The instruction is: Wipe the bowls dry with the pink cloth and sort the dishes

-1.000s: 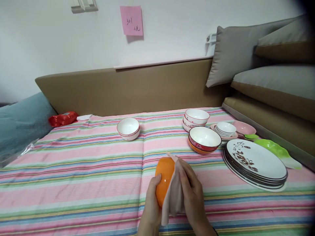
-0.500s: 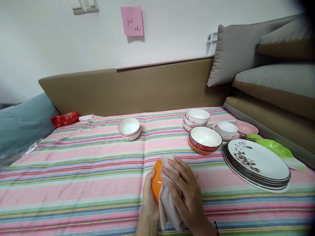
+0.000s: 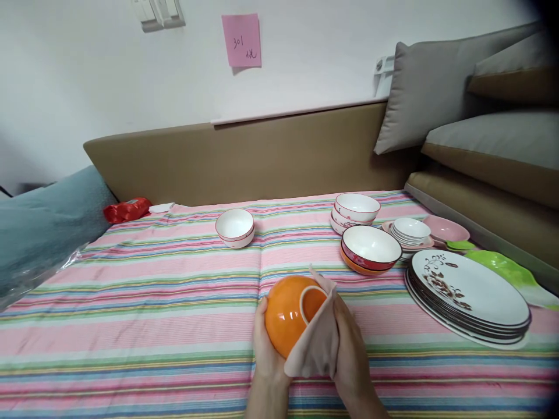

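An orange bowl [image 3: 283,317] is tilted on its side above the striped cloth, its outer wall and pale foot ring facing me. My left hand [image 3: 267,343] grips the bowl from the left, thumb near the rim. On the other side my right hand [image 3: 351,343] has a beige-pink cleaning cloth [image 3: 317,346] pressed against the bowl's right part. The cloth drapes over part of the foot ring and hangs below it. Most fingertips of the right hand are hidden behind the cloth and bowl.
Two nested white bowls [image 3: 236,228] stand ahead. To the right are stacked white bowls [image 3: 358,208], a red-sided bowl [image 3: 371,247] on an orange one, small dishes [image 3: 410,230], flowered plates [image 3: 476,288] and a green leaf-shaped dish [image 3: 502,267]. A red package [image 3: 127,210] lies far left.
The bowl has turned so its base and foot ring now show. My right hand has moved from spread over the cloth to the bowl's right side. The view has shifted slightly.
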Available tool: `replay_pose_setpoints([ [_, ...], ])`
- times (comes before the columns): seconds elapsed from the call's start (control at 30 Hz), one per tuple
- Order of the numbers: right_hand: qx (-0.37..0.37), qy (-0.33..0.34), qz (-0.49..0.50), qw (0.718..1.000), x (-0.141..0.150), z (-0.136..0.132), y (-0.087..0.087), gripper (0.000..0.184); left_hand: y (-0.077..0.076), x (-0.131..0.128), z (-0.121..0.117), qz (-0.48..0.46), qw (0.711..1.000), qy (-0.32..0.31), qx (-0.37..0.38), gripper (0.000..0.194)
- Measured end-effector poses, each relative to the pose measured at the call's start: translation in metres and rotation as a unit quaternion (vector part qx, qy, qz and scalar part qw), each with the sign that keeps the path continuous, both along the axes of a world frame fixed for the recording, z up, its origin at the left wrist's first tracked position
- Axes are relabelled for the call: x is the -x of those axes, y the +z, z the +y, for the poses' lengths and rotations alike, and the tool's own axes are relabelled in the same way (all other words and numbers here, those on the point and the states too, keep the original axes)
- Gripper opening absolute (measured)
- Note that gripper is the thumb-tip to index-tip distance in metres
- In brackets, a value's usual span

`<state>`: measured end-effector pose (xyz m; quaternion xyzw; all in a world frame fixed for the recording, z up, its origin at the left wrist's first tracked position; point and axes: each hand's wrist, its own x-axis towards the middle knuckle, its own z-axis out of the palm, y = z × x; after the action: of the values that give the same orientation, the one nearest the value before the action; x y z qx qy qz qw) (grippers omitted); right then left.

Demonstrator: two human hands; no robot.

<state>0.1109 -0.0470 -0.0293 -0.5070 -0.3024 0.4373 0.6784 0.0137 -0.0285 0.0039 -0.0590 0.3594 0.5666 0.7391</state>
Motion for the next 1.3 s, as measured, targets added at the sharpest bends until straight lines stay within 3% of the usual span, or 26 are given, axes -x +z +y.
replay_pose_setpoints([
  [0.1, 0.001, 0.038, 0.012, 0.999, 0.009, -0.006, 0.002, 0.054, -0.008, 0.004, 0.003, -0.053, 0.998, -0.010, -0.020, 0.034],
  [0.23, -0.073, 0.058, -0.115, 0.989, 0.015, -0.011, 0.002, 0.052, -0.018, 0.008, 0.005, -0.094, 0.993, -0.037, -0.067, 0.043],
  [0.4, -0.125, 0.044, -0.190, 0.973, 0.011, -0.007, -0.002, 0.063, -0.010, 0.011, 0.008, -0.058, 0.997, 0.007, -0.052, 0.032],
  [0.5, -0.135, 0.109, -0.194, 0.965, -0.005, -0.002, -0.001, 0.067, -0.005, 0.016, 0.008, -0.037, 0.998, -0.048, -0.035, 0.030],
  [0.6, -0.182, 0.168, -0.240, 0.939, -0.021, 0.002, 0.006, 0.068, -0.004, 0.020, 0.006, -0.020, 0.994, -0.108, -0.022, 0.031],
  [0.73, -0.246, 0.169, -0.313, 0.902, -0.025, 0.002, 0.018, 0.064, -0.004, 0.020, 0.006, 0.000, 0.992, -0.119, -0.030, 0.029],
  [0.97, -0.198, 0.033, -0.261, 0.944, -0.012, 0.001, 0.018, 0.019, -0.014, 0.007, 0.008, -0.029, 0.988, -0.117, -0.098, 0.040],
  [1.13, -0.067, 0.035, -0.076, 0.994, -0.015, 0.003, 0.010, 0.035, -0.013, -0.001, -0.002, -0.033, 0.987, -0.107, -0.114, 0.048],
  [1.2, -0.074, 0.053, -0.043, 0.995, -0.019, 0.000, 0.016, 0.040, -0.005, -0.004, -0.006, -0.033, 0.991, -0.081, -0.102, 0.047],
  [1.3, -0.111, 0.052, -0.034, 0.992, -0.027, -0.012, 0.037, 0.042, 0.014, -0.012, -0.016, -0.043, 0.992, -0.046, -0.108, 0.044],
])
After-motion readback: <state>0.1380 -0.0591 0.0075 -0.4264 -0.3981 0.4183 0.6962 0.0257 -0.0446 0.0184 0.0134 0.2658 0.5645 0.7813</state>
